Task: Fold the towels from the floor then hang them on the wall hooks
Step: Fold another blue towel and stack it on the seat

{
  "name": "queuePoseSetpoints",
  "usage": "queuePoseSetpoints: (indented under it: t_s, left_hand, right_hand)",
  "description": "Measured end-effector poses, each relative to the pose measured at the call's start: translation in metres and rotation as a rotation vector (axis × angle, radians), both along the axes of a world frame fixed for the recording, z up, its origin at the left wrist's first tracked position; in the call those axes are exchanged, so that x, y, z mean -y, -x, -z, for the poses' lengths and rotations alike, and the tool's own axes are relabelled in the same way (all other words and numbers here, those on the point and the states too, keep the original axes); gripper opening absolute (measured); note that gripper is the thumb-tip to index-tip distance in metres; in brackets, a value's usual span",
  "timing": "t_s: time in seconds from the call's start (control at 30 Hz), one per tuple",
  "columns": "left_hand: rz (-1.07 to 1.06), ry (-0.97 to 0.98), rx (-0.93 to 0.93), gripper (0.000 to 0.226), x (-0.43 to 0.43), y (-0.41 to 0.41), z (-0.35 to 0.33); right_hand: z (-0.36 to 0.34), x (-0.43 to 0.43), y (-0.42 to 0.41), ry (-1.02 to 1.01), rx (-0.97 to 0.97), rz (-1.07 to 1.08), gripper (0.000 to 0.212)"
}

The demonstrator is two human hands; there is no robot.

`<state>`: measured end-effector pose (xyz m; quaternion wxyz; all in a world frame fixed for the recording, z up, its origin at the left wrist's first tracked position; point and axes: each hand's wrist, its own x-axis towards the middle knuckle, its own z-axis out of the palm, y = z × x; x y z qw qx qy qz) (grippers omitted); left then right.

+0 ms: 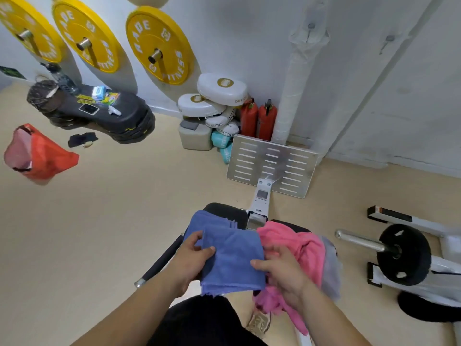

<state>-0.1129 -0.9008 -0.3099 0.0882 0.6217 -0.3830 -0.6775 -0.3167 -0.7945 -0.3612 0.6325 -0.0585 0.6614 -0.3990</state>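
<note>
A folded blue towel (232, 258) sits between my hands, low in the middle of the view. My left hand (192, 255) pinches its left edge, thumb on top. My right hand (282, 268) grips its right edge, thumb over the cloth. A second folded blue towel (209, 219) lies just behind it on the black bench pad (229, 212). A crumpled pink towel (299, 248) lies heaped on the bench to the right, with a grey towel (331, 268) partly under it. Two wall hooks (310, 27) (389, 39) stick out of the white wall at the top right.
A perforated metal footplate (272, 166) stands ahead of the bench. A barbell with a black plate (401, 253) lies at the right. Yellow weight plates (159, 46) hang on the wall. White boxing pads (222, 89), red extinguishers (259, 119), black platform (99, 113), red bag (37, 153).
</note>
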Motion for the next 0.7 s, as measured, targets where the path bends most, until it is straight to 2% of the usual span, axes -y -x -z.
queuePoseSetpoints:
  t_s: [0.1,0.17,0.27,0.37,0.5,0.6,0.67,0.7]
  left_hand:
    - [0.045,0.074,0.109,0.027,0.031,-0.022,0.008]
    - [0.085,0.098,0.138,0.031,0.056,-0.029,0.010]
    - [0.114,0.076,0.121,0.043,0.090,-0.034,0.016]
    - [0.181,0.065,0.122,0.050,0.108,-0.036,0.037]
    - [0.395,0.192,0.277,0.058,0.116,-0.035,0.073]
    - [0.576,0.400,0.466,0.070,0.117,-0.035,0.080]
    - [0.782,0.717,0.518,0.070,0.116,-0.038,0.077]
    - [0.882,0.862,0.467,0.068,0.116,-0.040,0.076]
  right_hand:
    - [0.005,0.029,-0.028,0.012,0.027,0.003,0.080]
    - [0.003,0.047,-0.040,0.049,-0.031,-0.006,0.087]
    - [0.002,0.072,-0.053,0.089,-0.202,-0.044,0.086]
    - [0.013,0.084,-0.066,0.042,-0.308,-0.121,0.083]
    - [0.033,0.084,-0.079,-0.025,-0.378,-0.179,0.072]
    - [0.032,0.086,-0.081,-0.075,-0.636,-0.400,0.076]
    - [0.027,0.091,-0.082,-0.056,-0.865,-0.651,0.078]
    - [0.027,0.092,-0.082,-0.036,-0.919,-0.752,0.077]
